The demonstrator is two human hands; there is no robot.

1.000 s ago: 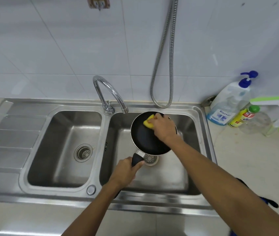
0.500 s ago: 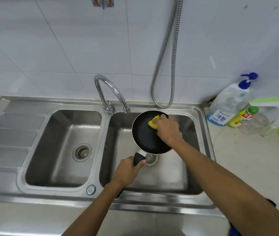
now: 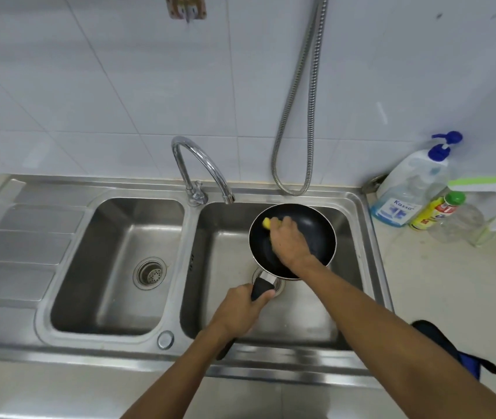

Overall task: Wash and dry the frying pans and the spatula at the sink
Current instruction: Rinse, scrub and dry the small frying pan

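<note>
A black frying pan (image 3: pixel 316 234) is held tilted over the right basin of a steel double sink (image 3: pixel 358 207). My left hand (image 3: pixel 240 309) grips the pan's black handle near the drain. My right hand (image 3: pixel 289 243) presses a yellow sponge (image 3: pixel 267 222) against the pan's inner surface at its upper left. Most of the sponge is hidden under my fingers. No spatula or second pan is in sight.
A chrome tap (image 3: pixel 198 170) arches over the divider, with a metal shower hose (image 3: pixel 298 116) hanging behind. The left basin (image 3: pixel 119 267) holds nothing. Soap bottles (image 3: pixel 410 189) (image 3: pixel 435 211) and a green-white tool (image 3: pixel 494 189) stand on the right counter. A dark blue-black object (image 3: pixel 452 349) lies by my right forearm.
My right hand has slid the sponge leftward and slightly down across the pan's inside. The pan and my left hand stay in about the same place; the view has shifted a little.
</note>
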